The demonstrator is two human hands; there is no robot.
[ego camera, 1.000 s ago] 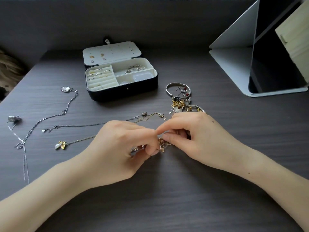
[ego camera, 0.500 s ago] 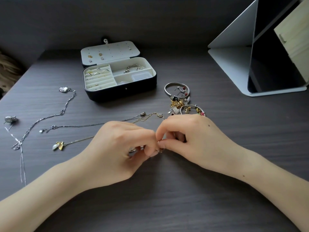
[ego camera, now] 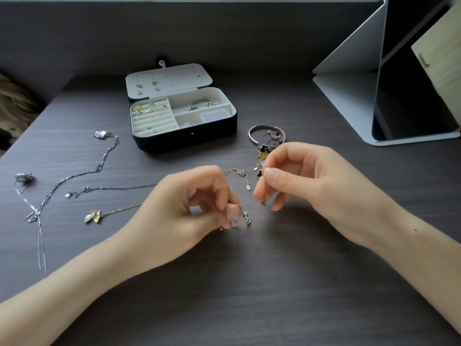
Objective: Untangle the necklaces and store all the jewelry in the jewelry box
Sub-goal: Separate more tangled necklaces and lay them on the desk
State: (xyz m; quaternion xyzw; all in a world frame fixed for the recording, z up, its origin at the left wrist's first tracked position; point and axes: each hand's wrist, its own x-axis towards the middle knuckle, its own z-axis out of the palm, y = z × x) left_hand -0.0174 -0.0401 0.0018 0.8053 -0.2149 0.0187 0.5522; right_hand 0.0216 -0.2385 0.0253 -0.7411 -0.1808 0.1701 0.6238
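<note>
Both hands work over the middle of the dark table. My left hand (ego camera: pixel 189 208) pinches a small knot of tangled chain (ego camera: pixel 243 218) with silver links. Just to the right and slightly higher, my right hand (ego camera: pixel 306 183) pinches the gold part of the same tangle between thumb and forefinger. Thin chains run left from under my left hand: a silver one (ego camera: pixel 112 188) and a gold one ending in a leaf-and-pearl pendant (ego camera: pixel 93 216). A long silver necklace (ego camera: pixel 74 176) lies further left. The open jewelry box (ego camera: pixel 184 136) stands behind, with rings and bracelets in its compartments.
A silver bangle (ego camera: pixel 264 132) and a pile of small earrings and charms (ego camera: pixel 264 156) lie behind my right hand. A small silver pendant (ego camera: pixel 23 177) sits near the left edge. A folding mirror stand (ego camera: pixel 374 96) occupies the back right corner.
My hands have drawn apart, the right one lifting up and to the right, stretching the tangle between them. The gold clasp end now shows between the hands.
</note>
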